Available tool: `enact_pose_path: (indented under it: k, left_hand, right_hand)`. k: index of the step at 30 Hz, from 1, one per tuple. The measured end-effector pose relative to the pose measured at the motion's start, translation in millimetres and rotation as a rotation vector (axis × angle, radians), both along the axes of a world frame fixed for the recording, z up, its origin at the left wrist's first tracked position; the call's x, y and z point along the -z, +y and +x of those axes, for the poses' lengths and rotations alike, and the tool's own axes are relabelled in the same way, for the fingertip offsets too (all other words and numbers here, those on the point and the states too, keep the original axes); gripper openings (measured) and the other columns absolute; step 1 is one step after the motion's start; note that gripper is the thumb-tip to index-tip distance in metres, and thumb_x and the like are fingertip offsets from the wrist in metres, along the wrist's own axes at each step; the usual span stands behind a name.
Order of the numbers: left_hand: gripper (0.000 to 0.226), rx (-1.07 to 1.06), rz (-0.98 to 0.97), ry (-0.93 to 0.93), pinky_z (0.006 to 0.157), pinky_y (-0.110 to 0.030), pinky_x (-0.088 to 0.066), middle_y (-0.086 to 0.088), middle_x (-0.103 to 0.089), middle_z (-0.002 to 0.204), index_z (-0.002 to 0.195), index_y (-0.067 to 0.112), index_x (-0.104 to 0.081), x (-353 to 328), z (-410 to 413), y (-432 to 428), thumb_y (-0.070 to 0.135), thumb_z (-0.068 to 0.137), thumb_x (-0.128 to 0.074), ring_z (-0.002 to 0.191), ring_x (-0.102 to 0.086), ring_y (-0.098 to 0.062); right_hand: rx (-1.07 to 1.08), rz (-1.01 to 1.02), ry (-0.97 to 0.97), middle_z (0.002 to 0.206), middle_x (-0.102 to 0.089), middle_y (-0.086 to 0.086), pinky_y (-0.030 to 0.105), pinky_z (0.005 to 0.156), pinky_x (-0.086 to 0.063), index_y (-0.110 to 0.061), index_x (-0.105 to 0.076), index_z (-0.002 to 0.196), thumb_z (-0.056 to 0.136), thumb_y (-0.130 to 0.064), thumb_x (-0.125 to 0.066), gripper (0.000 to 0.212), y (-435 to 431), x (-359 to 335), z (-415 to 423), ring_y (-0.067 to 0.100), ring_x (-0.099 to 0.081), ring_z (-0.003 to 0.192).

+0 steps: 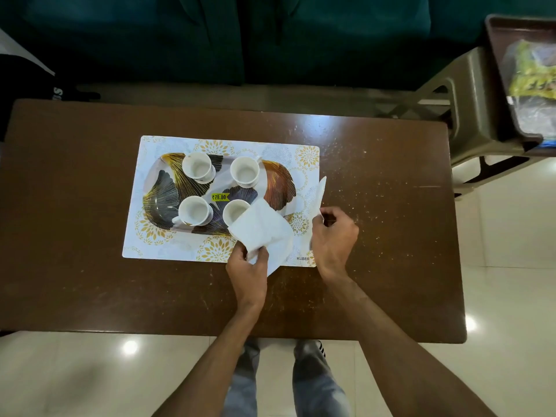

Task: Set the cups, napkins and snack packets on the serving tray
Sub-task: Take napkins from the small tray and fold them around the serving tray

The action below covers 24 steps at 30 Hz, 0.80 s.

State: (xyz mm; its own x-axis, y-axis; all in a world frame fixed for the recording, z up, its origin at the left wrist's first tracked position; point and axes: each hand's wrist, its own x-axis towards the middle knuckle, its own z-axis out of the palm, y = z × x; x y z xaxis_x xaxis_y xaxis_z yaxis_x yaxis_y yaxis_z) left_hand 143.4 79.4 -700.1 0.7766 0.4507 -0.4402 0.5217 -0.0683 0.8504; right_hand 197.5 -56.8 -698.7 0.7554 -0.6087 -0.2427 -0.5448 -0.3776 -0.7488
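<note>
The four cups stand on the serving tray at mid-frame, so I am on the napkins. My left hand grips a white napkin that drapes over the tray's lower right end, and my right hand pinches a second napkin just right of the tray. Next, I judge, both must be laid flat on the tray without knocking anything over, while the snack packets wait in the bin at upper right.

Dim overhead light, glare spots on floor; wide-angle edge bending.
</note>
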Motion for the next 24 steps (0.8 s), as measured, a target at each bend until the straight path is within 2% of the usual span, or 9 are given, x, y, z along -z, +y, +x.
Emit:
enact_pose_path:
  k: [2,5,8,10,14,17,19,22,24]
  left_hand:
    - [0.032,0.018,0.051,-0.033,0.076,-0.002,-0.046,0.023,-0.066,0.101,0.112,0.02,-0.067,-3.9,-8.1,2.8,-0.001,0.087,-0.07,0.097,-0.062,0.009]
    - [0.031,0.06,0.146,-0.08,0.074,0.0,-0.045,0.018,-0.068,0.099,0.106,0.021,-0.067,-4.9,-16.9,6.7,-0.003,0.088,-0.068,0.094,-0.062,0.013]
    - [0.027,0.078,0.215,-0.091,0.073,0.002,-0.045,0.013,-0.067,0.106,0.113,0.013,-0.07,-1.7,-23.1,10.6,-0.001,0.091,-0.067,0.098,-0.063,-0.001]
    - [0.029,0.08,0.24,-0.091,0.074,0.002,-0.046,0.009,-0.066,0.113,0.119,0.008,-0.07,1.3,-24.9,13.5,0.0,0.091,-0.067,0.104,-0.063,-0.011]
    - [0.031,0.079,0.263,-0.086,0.074,0.003,-0.044,0.006,-0.065,0.114,0.12,0.005,-0.07,5.8,-24.6,17.2,0.0,0.09,-0.068,0.106,-0.064,-0.016]
    - [0.031,0.08,0.259,-0.075,0.073,0.005,-0.042,0.008,-0.064,0.114,0.12,0.006,-0.07,5.9,-24.1,15.3,0.001,0.09,-0.069,0.107,-0.062,-0.014]
    - [0.03,0.079,0.256,-0.071,0.072,0.006,-0.042,0.009,-0.063,0.114,0.12,0.006,-0.07,5.3,-23.6,14.1,0.001,0.09,-0.069,0.106,-0.061,-0.013]
    - [0.029,0.069,0.251,-0.066,0.071,0.005,-0.042,0.008,-0.064,0.114,0.119,0.004,-0.071,5.0,-21.8,13.5,-0.001,0.09,-0.068,0.105,-0.061,-0.014]
    - [0.029,0.071,0.258,-0.064,0.07,0.006,-0.042,0.007,-0.063,0.114,0.119,0.004,-0.071,4.7,-20.8,12.9,-0.001,0.09,-0.068,0.106,-0.061,-0.015]
  right_hand:
    - [-0.028,-0.103,-0.029,0.095,-0.074,0.0,0.036,0.077,-0.061,-0.013,-0.073,0.103,0.09,-0.01,-0.067,0.015,-1.2,0.0,4.8,0.014,-0.07,0.079]
    - [-0.182,-0.221,0.016,0.11,-0.069,0.006,0.034,0.083,-0.058,-0.009,-0.071,0.113,0.094,-0.017,-0.067,0.022,-0.6,10.6,8.6,0.019,-0.068,0.093]
    - [-0.433,-0.231,0.158,0.121,-0.06,0.01,0.036,0.089,-0.054,-0.008,-0.069,0.118,0.096,-0.027,-0.066,0.03,3.0,32.1,4.3,0.023,-0.058,0.111]
    - [-0.526,-0.269,0.197,0.128,-0.053,0.01,0.034,0.092,-0.054,-0.008,-0.068,0.123,0.097,-0.021,-0.065,0.029,3.7,40.1,-1.3,0.022,-0.05,0.119]
    - [-0.636,-0.326,0.184,0.138,-0.045,0.009,0.034,0.101,-0.052,-0.009,-0.062,0.132,0.094,-0.007,-0.065,0.038,2.7,46.6,-8.8,0.021,-0.044,0.124]
    - [-0.662,-0.202,0.146,0.144,-0.043,0.008,0.032,0.107,-0.046,-0.008,-0.058,0.138,0.093,0.005,-0.058,0.047,1.8,47.5,-4.3,0.021,-0.04,0.131]
    - [-0.605,-0.162,0.096,0.144,-0.046,0.009,0.029,0.11,-0.042,-0.006,-0.057,0.138,0.091,0.012,-0.054,0.05,1.2,44.2,-1.2,0.022,-0.041,0.134]
    - [-0.492,-0.264,0.093,0.142,-0.051,0.006,0.032,0.109,-0.045,-0.008,-0.06,0.135,0.091,0.007,-0.059,0.047,-2.4,39.6,-3.6,0.02,-0.043,0.132]
    - [-0.574,-0.355,0.138,0.144,-0.051,0.005,0.04,0.11,-0.045,-0.01,-0.062,0.134,0.089,-0.001,-0.065,0.045,-5.0,42.4,-9.5,0.022,-0.042,0.134]
